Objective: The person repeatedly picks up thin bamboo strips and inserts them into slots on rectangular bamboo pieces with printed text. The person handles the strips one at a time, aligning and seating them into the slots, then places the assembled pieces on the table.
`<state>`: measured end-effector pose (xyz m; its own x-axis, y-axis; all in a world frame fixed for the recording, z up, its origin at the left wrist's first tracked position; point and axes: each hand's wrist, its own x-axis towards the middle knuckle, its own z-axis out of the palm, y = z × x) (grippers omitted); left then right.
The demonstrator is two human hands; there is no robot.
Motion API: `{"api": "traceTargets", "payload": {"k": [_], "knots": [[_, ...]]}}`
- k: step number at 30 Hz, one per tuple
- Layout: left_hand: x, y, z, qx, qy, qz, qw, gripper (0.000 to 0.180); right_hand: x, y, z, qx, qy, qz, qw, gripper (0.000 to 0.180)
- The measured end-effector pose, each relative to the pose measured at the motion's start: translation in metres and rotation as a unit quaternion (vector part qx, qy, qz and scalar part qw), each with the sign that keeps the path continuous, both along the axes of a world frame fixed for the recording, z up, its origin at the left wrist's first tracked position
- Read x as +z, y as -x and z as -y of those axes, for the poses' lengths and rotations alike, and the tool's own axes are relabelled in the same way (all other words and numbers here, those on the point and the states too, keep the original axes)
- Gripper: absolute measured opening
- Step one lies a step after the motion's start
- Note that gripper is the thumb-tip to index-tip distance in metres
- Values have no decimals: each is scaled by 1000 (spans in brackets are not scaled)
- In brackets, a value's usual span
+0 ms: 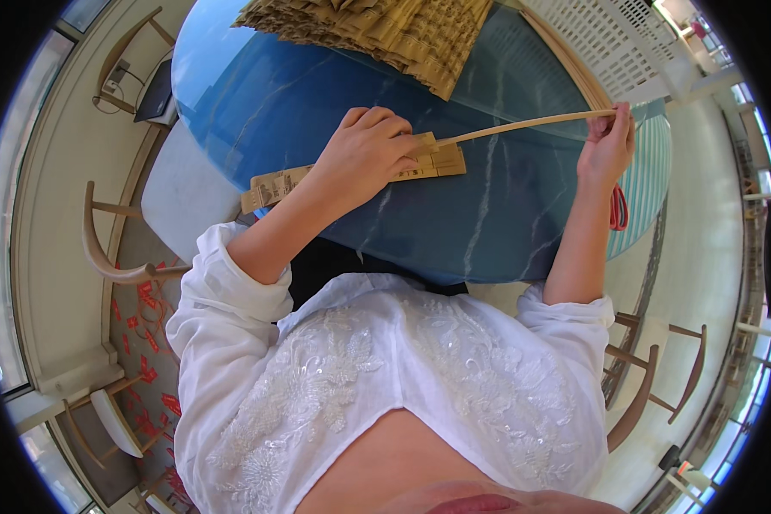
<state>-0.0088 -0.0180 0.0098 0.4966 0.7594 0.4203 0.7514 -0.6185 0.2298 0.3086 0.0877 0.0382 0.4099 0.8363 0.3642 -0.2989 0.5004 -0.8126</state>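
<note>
My left hand [368, 154] is closed over a brown paper sleeve [426, 146], its fingertips pressing near the open end. Under it, more flat printed paper sleeves [276, 186] lie in a strip along the table's near side. At the right, my right hand [606, 146] pinches the far end of a light wooden chopstick [522, 125]; I cannot tell whether it is one or a pair. The chopstick slants down to the left, and its other end meets the mouth of the sleeve by my left fingers. How deep it sits inside is hidden.
A large heap of brown paper sleeves [385, 38] covers the far side of the glossy blue table [454, 231]. Long wooden chopsticks [565, 56] lie beside a white perforated basket [621, 43]. Red bands [618, 209] sit by my right forearm. Wooden chairs [120, 272] stand around.
</note>
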Motion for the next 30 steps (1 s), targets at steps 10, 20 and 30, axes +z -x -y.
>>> {"api": "traceTargets", "payload": {"k": [10,20,30], "knots": [[-13,-5,-5,0,96,55,994,30,5,2,7,-18,23,43,999,24],[-15,-4,-23,-45,110,98,988,17,4,1,13,30,2,78,996,22],[-18,-6,-30,-55,144,104,983,11,-1,-3,9,110,-40,69,991,20]]}}
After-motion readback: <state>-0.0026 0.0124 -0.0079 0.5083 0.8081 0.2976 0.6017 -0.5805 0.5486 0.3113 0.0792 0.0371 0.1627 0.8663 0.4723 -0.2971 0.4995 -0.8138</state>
